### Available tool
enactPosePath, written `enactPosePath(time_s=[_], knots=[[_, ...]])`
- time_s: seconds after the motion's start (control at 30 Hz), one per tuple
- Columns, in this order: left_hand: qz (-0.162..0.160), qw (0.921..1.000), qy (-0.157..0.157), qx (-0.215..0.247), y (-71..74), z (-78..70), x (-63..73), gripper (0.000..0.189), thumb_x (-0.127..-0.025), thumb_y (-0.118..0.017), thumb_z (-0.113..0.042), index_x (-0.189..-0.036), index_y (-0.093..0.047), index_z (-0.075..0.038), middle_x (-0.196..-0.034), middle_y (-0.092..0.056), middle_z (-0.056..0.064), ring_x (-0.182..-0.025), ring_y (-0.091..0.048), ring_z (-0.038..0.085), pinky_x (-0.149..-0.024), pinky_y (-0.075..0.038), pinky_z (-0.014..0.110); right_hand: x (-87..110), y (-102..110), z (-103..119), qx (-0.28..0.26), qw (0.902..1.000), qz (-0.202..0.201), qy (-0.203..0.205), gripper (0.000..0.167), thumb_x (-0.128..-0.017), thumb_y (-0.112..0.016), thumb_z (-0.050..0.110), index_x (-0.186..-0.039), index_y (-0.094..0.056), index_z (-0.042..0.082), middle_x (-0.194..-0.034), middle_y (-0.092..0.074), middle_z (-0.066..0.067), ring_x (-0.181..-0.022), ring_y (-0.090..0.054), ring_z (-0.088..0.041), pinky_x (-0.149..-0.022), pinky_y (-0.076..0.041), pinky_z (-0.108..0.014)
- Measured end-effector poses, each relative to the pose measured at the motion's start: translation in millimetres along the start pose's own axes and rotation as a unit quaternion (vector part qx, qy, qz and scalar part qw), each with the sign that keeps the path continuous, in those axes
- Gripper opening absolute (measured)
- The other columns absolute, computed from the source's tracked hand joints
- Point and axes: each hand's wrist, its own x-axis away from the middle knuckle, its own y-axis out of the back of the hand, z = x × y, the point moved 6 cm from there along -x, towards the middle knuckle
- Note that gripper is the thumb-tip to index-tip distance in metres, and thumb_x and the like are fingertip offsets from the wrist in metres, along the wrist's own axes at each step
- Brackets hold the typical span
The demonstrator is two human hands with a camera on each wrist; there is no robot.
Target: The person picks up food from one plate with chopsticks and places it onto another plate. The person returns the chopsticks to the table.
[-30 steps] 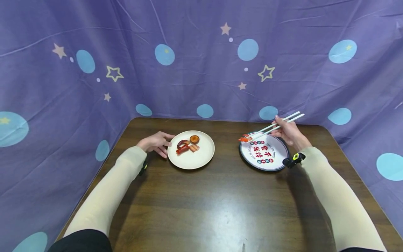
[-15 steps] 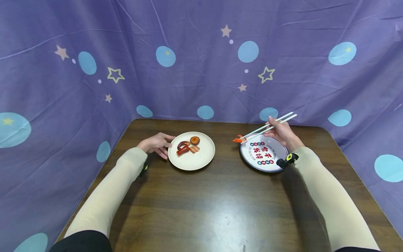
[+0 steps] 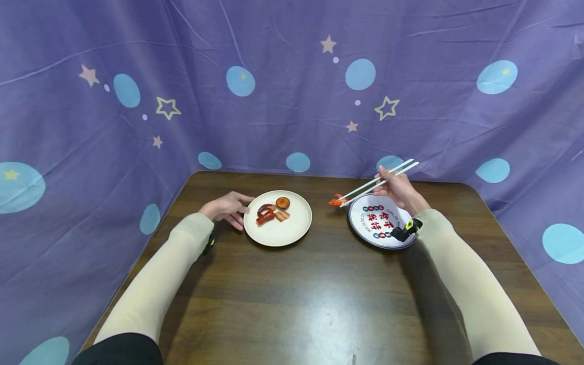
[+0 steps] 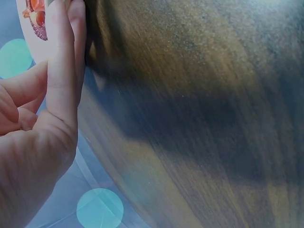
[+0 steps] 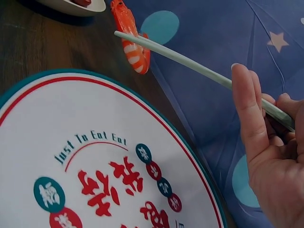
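My right hand (image 3: 396,187) grips a pair of pale green chopsticks (image 3: 378,183). Their tips pinch an orange-red shrimp with white stripes (image 5: 129,40), held in the air just beyond the left edge of a white plate (image 3: 365,230) with red characters. At the left, a cream plate (image 3: 292,235) carries several food pieces, among them a curled tentacle (image 3: 264,209), a red-brown piece (image 3: 265,217), a round brown piece (image 3: 283,203) and a pale pink piece (image 3: 282,216). My left hand (image 3: 225,209) touches that plate's left rim with mostly straight fingers (image 4: 61,71).
Both plates stand on a brown wooden table (image 3: 292,289), toward its far edge, with a stretch of wood between them. A purple curtain (image 3: 283,126) with stars and blue dots hangs behind and along the sides. Small black cameras sit on the wrists.
My right hand has moved left with the chopsticks, taking the shrimp from over the white plate's edge toward the cream plate. The left hand has stayed at the cream plate's rim.
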Motion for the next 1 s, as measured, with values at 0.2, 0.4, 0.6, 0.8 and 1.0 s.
enactPosePath(time_s=[0.2, 0.4, 0.6, 0.8, 1.0], knots=[[-0.006, 1.0000, 0.005, -0.002, -0.4, 0.8, 0.5, 0.060, -0.110, -0.048, 0.002, -0.167, -0.030, -0.007, -0.136, -0.057, 0.036, -0.063, -0.073, 0.026, -0.069, -0.070, 0.045, -5.3, -7.3, -3.0, 0.004, 1.0000, 0.008, 0.000, 0.035, -0.114, -0.049, 0.019, -0.092, -0.066, -0.003, -0.071, -0.065, -0.009, -0.054, -0.071, -0.020, -0.057, -0.067, -0.031], [-0.008, 1.0000, 0.002, 0.005, -0.5, 0.2, 0.9, 0.061, -0.109, -0.048, 0.002, -0.166, -0.029, -0.006, -0.138, -0.056, 0.037, -0.064, -0.073, 0.027, -0.069, -0.070, 0.045, -10.9, -12.7, -4.9, 0.001, 0.9999, 0.014, 0.000, 0.035, -0.114, -0.050, 0.021, -0.093, -0.066, -0.002, -0.072, -0.065, -0.009, -0.054, -0.071, -0.020, -0.059, -0.067, -0.031], [-0.002, 1.0000, -0.003, 0.006, -2.2, 0.2, 1.4, 0.061, -0.109, -0.049, 0.002, -0.166, -0.030, -0.006, -0.137, -0.056, 0.036, -0.067, -0.074, 0.029, -0.070, -0.070, 0.045, -14.4, -19.2, -9.8, -0.006, 0.9998, 0.018, -0.005, 0.036, -0.114, -0.050, 0.021, -0.092, -0.066, -0.002, -0.071, -0.064, -0.009, -0.054, -0.071, -0.021, -0.058, -0.067, -0.032], [-0.002, 1.0000, -0.004, 0.004, -0.7, -0.3, 1.6, 0.061, -0.109, -0.048, 0.002, -0.167, -0.029, -0.006, -0.140, -0.054, 0.037, -0.068, -0.074, 0.029, -0.070, -0.070, 0.046, -17.1, -27.6, -13.0, -0.004, 0.9995, 0.031, -0.004, 0.035, -0.114, -0.049, 0.022, -0.093, -0.065, -0.002, -0.071, -0.065, -0.008, -0.054, -0.071, -0.020, -0.058, -0.067, -0.032], [-0.003, 1.0000, -0.001, 0.006, -0.4, -0.5, 2.1, 0.061, -0.109, -0.048, 0.003, -0.167, -0.028, -0.006, -0.143, -0.052, 0.038, -0.068, -0.074, 0.030, -0.070, -0.070, 0.046, -20.7, -37.2, -17.2, -0.005, 0.9994, 0.034, -0.006, 0.034, -0.114, -0.050, 0.022, -0.093, -0.064, -0.001, -0.070, -0.064, -0.008, -0.053, -0.071, -0.020, -0.056, -0.067, -0.032]])
